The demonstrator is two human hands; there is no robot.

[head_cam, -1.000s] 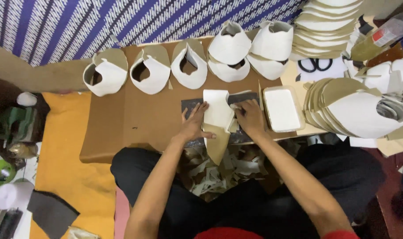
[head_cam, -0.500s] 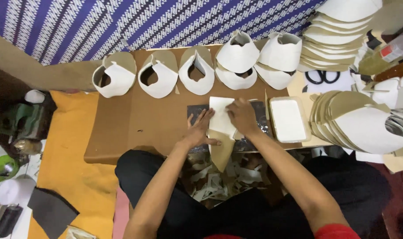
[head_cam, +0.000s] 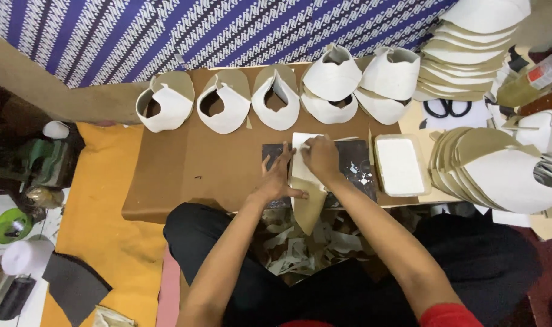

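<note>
White sheet (head_cam: 304, 175) lies on the dark mat (head_cam: 354, 172), its tan tail hanging off the counter (head_cam: 197, 169) edge toward the lap. Left hand (head_cam: 274, 181) presses flat, fingers spread, on its left edge; right hand (head_cam: 320, 156) bears down on top, whether pinching I cannot tell. Ease the left, and the overhang could drag it askew.

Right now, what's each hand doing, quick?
Left hand: open, pressing flat on the white-and-tan cut piece.
Right hand: fingers curled, pressing the same piece; grip unclear.
</note>
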